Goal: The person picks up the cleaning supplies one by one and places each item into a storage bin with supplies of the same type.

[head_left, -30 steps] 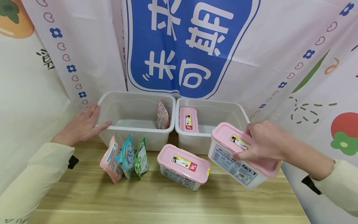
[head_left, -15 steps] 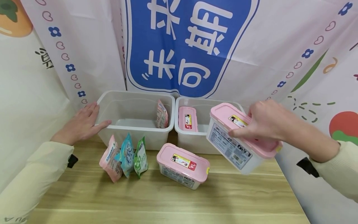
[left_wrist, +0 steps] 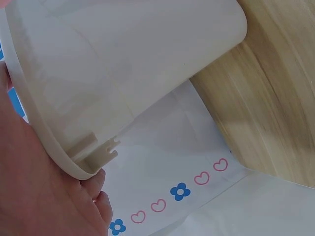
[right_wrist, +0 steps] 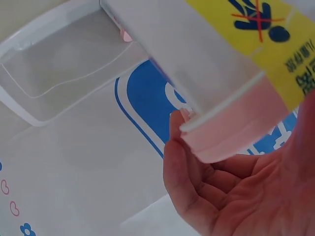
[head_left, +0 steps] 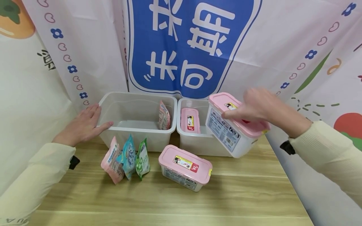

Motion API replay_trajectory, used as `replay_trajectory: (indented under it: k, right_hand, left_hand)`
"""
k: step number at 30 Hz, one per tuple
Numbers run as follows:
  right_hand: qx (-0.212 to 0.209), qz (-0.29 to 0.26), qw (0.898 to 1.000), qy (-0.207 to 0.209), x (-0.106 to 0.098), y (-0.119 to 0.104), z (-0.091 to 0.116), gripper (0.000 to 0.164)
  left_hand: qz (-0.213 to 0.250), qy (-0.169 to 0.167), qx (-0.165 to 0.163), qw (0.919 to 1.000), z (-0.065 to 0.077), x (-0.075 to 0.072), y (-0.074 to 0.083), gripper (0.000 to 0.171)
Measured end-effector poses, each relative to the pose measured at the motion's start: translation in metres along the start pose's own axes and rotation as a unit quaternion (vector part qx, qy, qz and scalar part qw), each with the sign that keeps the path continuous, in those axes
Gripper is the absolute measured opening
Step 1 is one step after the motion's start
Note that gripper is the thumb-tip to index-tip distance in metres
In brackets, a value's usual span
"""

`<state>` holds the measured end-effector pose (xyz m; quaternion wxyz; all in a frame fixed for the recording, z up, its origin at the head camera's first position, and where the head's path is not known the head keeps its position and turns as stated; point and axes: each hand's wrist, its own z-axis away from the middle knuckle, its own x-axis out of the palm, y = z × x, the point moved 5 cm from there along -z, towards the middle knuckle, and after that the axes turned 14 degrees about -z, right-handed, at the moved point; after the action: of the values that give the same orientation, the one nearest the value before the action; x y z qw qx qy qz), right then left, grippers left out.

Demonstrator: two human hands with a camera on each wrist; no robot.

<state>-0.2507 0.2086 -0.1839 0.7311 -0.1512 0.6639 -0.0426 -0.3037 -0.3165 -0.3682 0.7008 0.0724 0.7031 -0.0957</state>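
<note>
My right hand (head_left: 258,105) grips a white plastic box with a pink lid (head_left: 230,125) from above, its thumb on the labelled side. The box is tilted and overlaps the front right of the right-hand bin (head_left: 205,144) in the head view. In the right wrist view, fingers (right_wrist: 189,182) curl round the lid's edge. My left hand (head_left: 85,124) rests on the left rim of the left-hand bin (head_left: 138,138), thumb on the front rim. Another pink-lidded box (head_left: 190,121) stands inside the right bin, at its left end. A pink pouch (head_left: 164,116) stands in the left bin.
A third pink-lidded box (head_left: 185,166) sits on the wooden table (head_left: 169,208) before the bins. To its left stand a pink pouch (head_left: 113,161), a blue pouch (head_left: 128,158) and a green pouch (head_left: 142,160). A printed cloth (head_left: 181,47) hangs behind the bins.
My right hand has lifted the pink-lidded box and carried it back and leftward, to the front rim of the right bin. My left hand stays on the left bin.
</note>
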Motion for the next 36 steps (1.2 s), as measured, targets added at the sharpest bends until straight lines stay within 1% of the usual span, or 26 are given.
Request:
replay_trajectory:
  k: [8, 12, 16, 22, 28, 32, 36]
  right_hand:
    - [0.021, -0.013, 1.000, 0.013, -0.006, 0.001, -0.028, 0.067]
    - [0.037, -0.035, 0.998, 0.021, -0.009, 0.005, -0.042, 0.065]
    - [0.051, -0.051, 0.997, 0.028, -0.013, 0.009, -0.053, 0.067]
    - [0.066, -0.045, 0.996, 0.046, -0.017, 0.009, -0.068, 0.068]
    - [0.087, -0.037, 0.994, 0.060, -0.012, 0.007, -0.081, 0.069]
    - [0.102, -0.054, 0.991, 0.070, -0.005, 0.008, -0.087, 0.071]
    - [0.110, -0.083, 0.987, 0.081, 0.003, 0.010, -0.092, 0.071]
  left_hand:
    - [0.003, 0.002, -0.001, 1.0000, -0.001, -0.002, -0.001, 0.101]
    - [0.006, -0.004, 0.002, 1.0000, -0.001, -0.002, 0.000, 0.101]
    - [0.010, -0.008, 0.003, 0.9999, 0.000, -0.002, 0.000, 0.100]
    - [0.005, -0.009, 0.002, 0.9999, 0.001, -0.001, -0.001, 0.100]
    - [0.004, -0.009, -0.002, 0.9999, 0.001, -0.001, -0.001, 0.100]
    - [0.004, -0.008, -0.001, 1.0000, 0.001, -0.001, 0.001, 0.099]
    - [0.002, -0.006, -0.001, 1.0000, 0.001, -0.002, 0.002, 0.099]
